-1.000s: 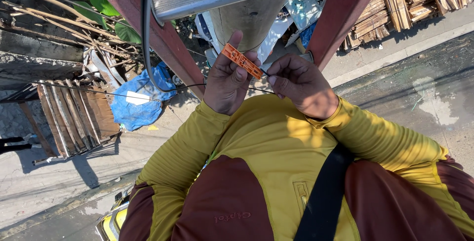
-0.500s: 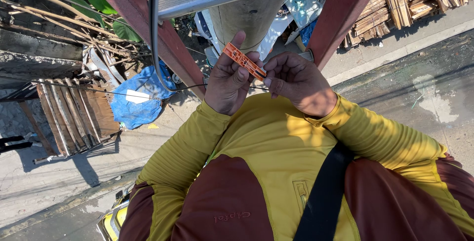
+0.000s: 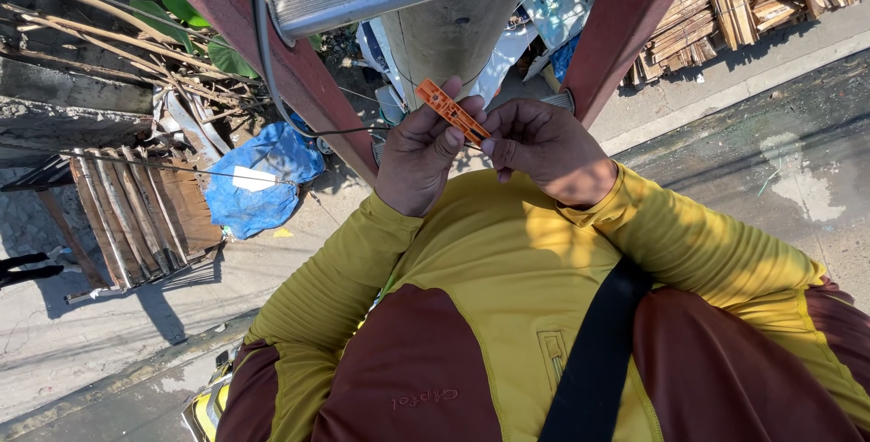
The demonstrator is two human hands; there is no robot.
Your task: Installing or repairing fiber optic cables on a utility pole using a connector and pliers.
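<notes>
Orange tool (image 3: 453,111) sits slightly higher than a second ago, left hand (image 3: 421,157) still closed on it, right hand (image 3: 544,148) pinching the thin cable (image 3: 362,130) at its end, work unchanged.

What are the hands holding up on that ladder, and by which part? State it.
A small orange strip-shaped tool. The left hand pinches its upper-left half, thumb on top; the right hand has its fingertips at the lower-right end, where a thin cable seems to run.

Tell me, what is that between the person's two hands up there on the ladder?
In the head view, a small flat orange tool spans the gap, pinched by the left hand and the right hand. A thin dark cable leads to it.
</notes>
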